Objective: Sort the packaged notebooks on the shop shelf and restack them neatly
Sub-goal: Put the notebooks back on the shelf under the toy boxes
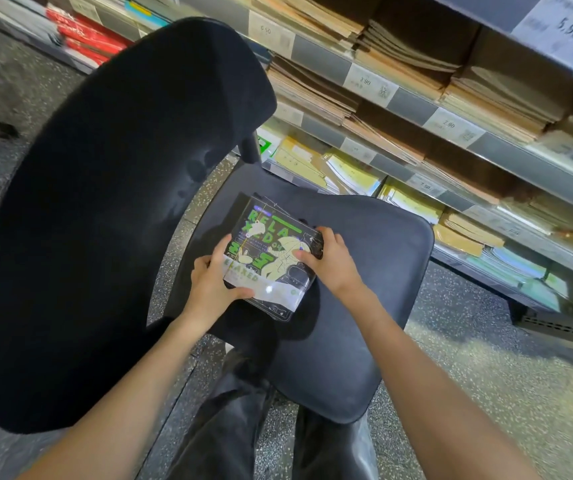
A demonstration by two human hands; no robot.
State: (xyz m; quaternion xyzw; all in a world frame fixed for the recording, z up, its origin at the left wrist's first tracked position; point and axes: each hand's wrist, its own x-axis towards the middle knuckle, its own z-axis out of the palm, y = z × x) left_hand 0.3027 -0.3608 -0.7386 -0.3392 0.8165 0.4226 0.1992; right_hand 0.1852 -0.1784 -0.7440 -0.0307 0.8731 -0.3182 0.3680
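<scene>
So the stack of packaged notebooks [273, 258] was sitting on the seat of a black chair [364, 299], right in front of the shop shelf [416, 109]. Left hand [212, 282] gripped its near-left corner, thumb over the wrapper. Right hand [330, 261] had its fingers [326, 235] curled around the right edge. Shelf behind was crammed with kraft notebooks [399, 71] and price tags [370, 84].

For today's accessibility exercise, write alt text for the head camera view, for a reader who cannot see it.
Two bare hands, left hand and right hand, grip the sides of a small stack of black, plastic-wrapped notebooks with green lettering resting on a dark grey chair seat. Beyond it, shop shelves hold stacked brown and yellow notebooks behind price labels.
</scene>
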